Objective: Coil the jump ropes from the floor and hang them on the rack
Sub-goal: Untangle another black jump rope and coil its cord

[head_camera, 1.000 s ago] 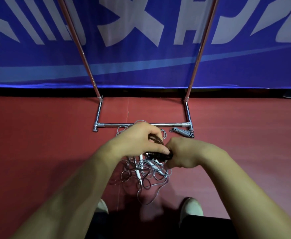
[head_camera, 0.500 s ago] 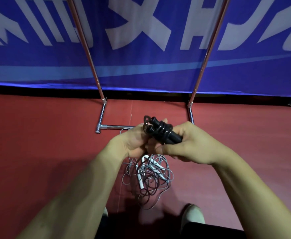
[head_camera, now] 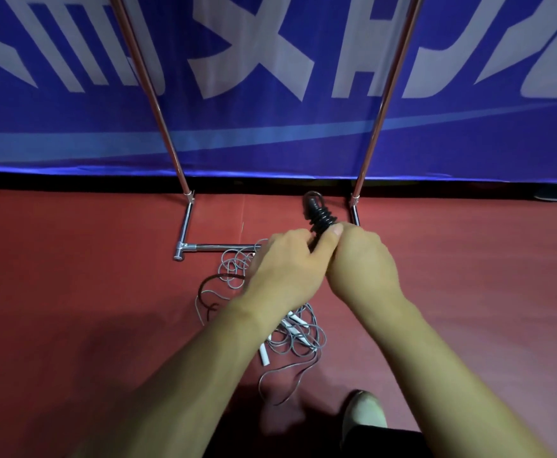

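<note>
Centre of frame: left hand [head_camera: 287,269] and right hand [head_camera: 363,266] pressed together, both curled tight round black jump rope [head_camera: 320,217], its cord wound in coils round handles. Bundle tip juts up above knuckles. Dark cord loop [head_camera: 220,276] lies on red floor [head_camera: 72,276] left of hands. Tangle of grey jump ropes [head_camera: 298,338] with white handles lies on floor under wrists, lower centre. Chrome tubular rack [head_camera: 217,247] stands just behind, uprights rising to top edge against blue banner [head_camera: 270,133]. Pale shoe [head_camera: 363,414] at lower right.

Shiny chromed metal rack [head_camera: 218,247], matt red floor [head_camera: 72,292], glossy black rope bundle [head_camera: 320,219], cloth-like blue banner [head_camera: 270,133]
</note>
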Action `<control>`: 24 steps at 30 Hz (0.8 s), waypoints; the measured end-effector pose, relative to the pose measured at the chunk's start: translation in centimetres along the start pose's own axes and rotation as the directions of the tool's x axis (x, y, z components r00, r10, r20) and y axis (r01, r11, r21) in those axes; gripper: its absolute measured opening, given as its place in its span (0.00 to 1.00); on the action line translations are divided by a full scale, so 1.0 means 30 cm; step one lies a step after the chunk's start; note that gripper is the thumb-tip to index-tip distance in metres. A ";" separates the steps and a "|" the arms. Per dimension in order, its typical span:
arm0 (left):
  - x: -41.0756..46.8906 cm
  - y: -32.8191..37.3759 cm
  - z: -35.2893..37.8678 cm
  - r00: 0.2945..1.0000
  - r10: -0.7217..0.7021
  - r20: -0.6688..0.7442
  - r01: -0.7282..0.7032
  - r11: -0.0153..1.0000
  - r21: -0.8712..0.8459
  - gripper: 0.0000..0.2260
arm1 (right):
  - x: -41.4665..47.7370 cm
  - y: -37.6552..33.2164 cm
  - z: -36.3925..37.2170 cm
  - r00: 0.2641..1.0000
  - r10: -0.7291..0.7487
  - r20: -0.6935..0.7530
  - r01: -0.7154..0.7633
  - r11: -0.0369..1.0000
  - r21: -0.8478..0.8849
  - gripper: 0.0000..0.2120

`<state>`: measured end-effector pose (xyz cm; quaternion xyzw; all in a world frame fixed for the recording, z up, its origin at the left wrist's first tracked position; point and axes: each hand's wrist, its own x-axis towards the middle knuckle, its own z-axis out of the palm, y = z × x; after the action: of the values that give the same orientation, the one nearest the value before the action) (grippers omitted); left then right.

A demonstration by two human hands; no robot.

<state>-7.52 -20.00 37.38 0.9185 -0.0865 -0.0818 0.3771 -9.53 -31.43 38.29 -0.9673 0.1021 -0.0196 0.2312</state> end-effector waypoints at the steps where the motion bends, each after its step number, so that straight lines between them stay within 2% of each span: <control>1: 0.001 0.002 0.005 0.999 -0.031 0.008 0.031 0.999 -0.006 0.30 | -0.005 -0.006 0.011 1.000 -0.014 -0.001 0.014 0.998 -0.067 0.05; 3: 0.010 -0.005 0.010 0.997 -0.066 0.030 0.067 0.997 -0.042 0.30 | -0.012 -0.007 0.031 0.999 -0.041 0.013 0.042 0.990 -0.135 0.03; 7: 0.029 -0.046 0.000 0.996 -0.050 0.079 0.062 0.987 -0.148 0.27 | -0.003 0.011 0.044 0.983 -0.163 0.082 0.172 0.977 -0.124 0.08; 8: 0.033 -0.058 -0.004 0.995 -0.048 0.083 0.063 0.978 -0.199 0.27 | 0.001 0.019 0.038 0.971 -0.211 0.109 0.220 0.972 -0.078 0.11; 10: 0.047 -0.079 -0.012 0.996 -0.061 0.067 0.079 0.947 -0.311 0.27 | 0.007 0.028 0.018 0.937 -0.301 0.178 0.274 0.948 0.161 0.17; 12: 0.063 -0.099 -0.017 0.994 -0.075 0.075 0.100 0.890 -0.444 0.26 | 0.014 0.027 -0.005 0.912 -0.330 0.244 0.166 0.842 0.514 0.23; 14: 0.067 -0.096 -0.030 0.994 -0.036 0.106 0.091 0.808 -0.581 0.23 | 0.021 0.028 -0.018 0.895 -0.275 0.350 -0.125 0.599 0.791 0.24; 15: 0.065 -0.090 -0.038 0.992 -0.006 0.126 0.082 0.784 -0.615 0.22 | 0.022 0.027 -0.021 0.869 -0.252 0.426 -0.267 0.486 0.832 0.21; 16: 0.061 -0.083 -0.045 0.989 0.019 0.147 0.079 0.771 -0.632 0.22 | 0.021 0.022 -0.025 0.842 -0.246 0.481 -0.350 0.431 0.832 0.17; 17: 0.055 -0.073 -0.052 0.986 0.036 0.166 0.081 0.757 -0.648 0.20 | 0.020 0.018 -0.024 0.824 -0.250 0.509 -0.380 0.423 0.823 0.13; 19: 0.048 -0.068 -0.052 0.983 0.050 0.176 0.079 0.749 -0.658 0.19 | 0.015 0.016 -0.011 0.837 -0.240 0.492 -0.356 0.444 0.822 0.08; 20: 0.052 -0.073 -0.048 0.986 0.040 0.160 0.070 0.779 -0.623 0.20 | 0.017 0.015 -0.004 0.863 -0.220 0.455 -0.309 0.484 0.819 0.08; 22: 0.066 -0.090 -0.042 0.993 -0.007 0.115 0.061 0.879 -0.472 0.24 | 0.021 0.019 0.014 0.928 -0.177 0.328 -0.128 0.676 0.726 0.11; 24: 0.074 -0.105 -0.045 0.991 -0.076 0.110 0.107 0.944 -0.312 0.27 | 0.016 0.024 0.043 0.960 -0.197 0.200 0.063 0.847 0.528 0.18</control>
<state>-4.77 -17.37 35.92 0.8438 -0.0475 -0.1563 0.5111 -9.08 -31.58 36.83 -0.8691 -0.0026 0.0584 0.4912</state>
